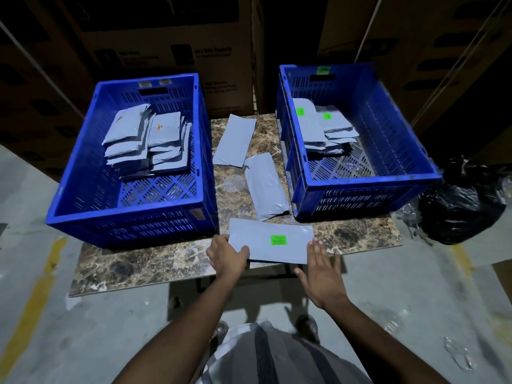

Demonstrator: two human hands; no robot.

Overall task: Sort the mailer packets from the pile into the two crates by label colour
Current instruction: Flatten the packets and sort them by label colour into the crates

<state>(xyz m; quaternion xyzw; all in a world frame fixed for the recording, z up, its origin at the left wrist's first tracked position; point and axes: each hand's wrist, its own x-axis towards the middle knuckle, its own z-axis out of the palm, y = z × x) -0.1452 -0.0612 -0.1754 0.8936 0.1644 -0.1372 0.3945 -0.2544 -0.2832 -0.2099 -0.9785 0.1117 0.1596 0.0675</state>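
Observation:
A grey mailer packet with a green label lies face up near the table's front edge. My left hand grips its left end. At the packet's right end my right hand is flat with fingers spread, fingertips at the corner. Two more grey packets lie label-down between the crates. The left blue crate holds stacked grey packets, one showing an orange mark. Inside the right blue crate are packets with green labels, and a green tag sits on its back rim.
The marble-patterned table carries both crates. A black plastic bag lies on the floor at the right. Cardboard boxes stand behind the table. A yellow floor line runs at the left.

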